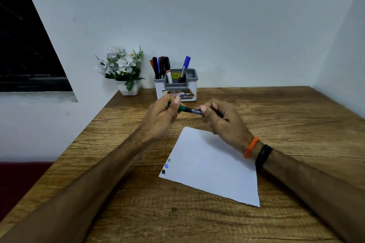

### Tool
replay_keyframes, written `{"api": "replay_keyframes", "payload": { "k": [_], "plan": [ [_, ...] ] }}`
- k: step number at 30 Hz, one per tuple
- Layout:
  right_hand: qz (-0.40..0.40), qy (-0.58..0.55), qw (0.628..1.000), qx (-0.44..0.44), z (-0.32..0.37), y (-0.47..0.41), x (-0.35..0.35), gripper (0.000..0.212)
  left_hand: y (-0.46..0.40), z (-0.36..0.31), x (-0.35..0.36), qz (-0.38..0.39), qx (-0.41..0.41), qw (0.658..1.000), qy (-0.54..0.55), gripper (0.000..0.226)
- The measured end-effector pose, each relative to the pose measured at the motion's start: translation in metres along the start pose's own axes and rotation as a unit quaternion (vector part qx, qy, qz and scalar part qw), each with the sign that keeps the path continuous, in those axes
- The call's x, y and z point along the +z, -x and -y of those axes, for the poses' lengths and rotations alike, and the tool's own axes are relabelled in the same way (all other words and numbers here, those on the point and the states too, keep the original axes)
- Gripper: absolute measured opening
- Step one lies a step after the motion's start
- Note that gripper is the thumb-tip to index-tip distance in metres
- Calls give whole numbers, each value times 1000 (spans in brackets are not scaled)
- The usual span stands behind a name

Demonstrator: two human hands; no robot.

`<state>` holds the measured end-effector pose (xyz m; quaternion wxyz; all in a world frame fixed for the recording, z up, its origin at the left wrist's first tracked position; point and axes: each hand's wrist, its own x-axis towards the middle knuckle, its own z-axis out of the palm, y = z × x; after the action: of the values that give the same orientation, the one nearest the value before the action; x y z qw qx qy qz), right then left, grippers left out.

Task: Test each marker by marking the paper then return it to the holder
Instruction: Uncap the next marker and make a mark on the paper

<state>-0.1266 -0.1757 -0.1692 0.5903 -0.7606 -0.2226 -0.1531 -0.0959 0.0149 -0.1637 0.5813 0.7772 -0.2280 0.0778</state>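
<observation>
I hold a green-capped marker with a dark barrel [190, 110] level above the table, between both hands. My left hand [165, 116] grips its green cap end. My right hand [221, 119] grips the barrel's other end. Below them lies a white sheet of paper [213, 165] with three small marks, green, blue and dark, near its left edge. Behind the hands stands a white and grey holder [175, 85] with several markers: red, black and blue ones on the left and a blue-capped one [184, 68] leaning in the middle.
A white pot of artificial flowers [123, 71] stands left of the holder at the wooden table's [296, 124] back edge. Walls close in behind and on the right. A dark window is at the far left.
</observation>
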Motion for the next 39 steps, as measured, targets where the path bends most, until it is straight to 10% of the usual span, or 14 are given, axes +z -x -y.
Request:
{"api": "replay_keyframes", "payload": {
  "k": [10, 19, 29, 34, 39],
  "plan": [
    [45, -7, 999, 19, 6, -4, 2, 3, -4, -16, -6, -47, 24, 997, 48, 8],
    [39, 201, 976, -69, 21, -7, -1, 102, -4, -31, 1, -119, 6, 986, 118, 51],
    [34, 225, 967, -115, 33, -9, -1, 84, -5, -29, 5, -91, 20, 991, 92, 70],
    [-12, 210, 971, -111, 30, -17, -6, 80, -4, -14, -5, -73, -4, 992, -105, 52],
    [-55, 183, 977, -95, 22, -37, -20, 78, -7, 17, -12, 5, -35, 917, -398, 64]
  ]
}}
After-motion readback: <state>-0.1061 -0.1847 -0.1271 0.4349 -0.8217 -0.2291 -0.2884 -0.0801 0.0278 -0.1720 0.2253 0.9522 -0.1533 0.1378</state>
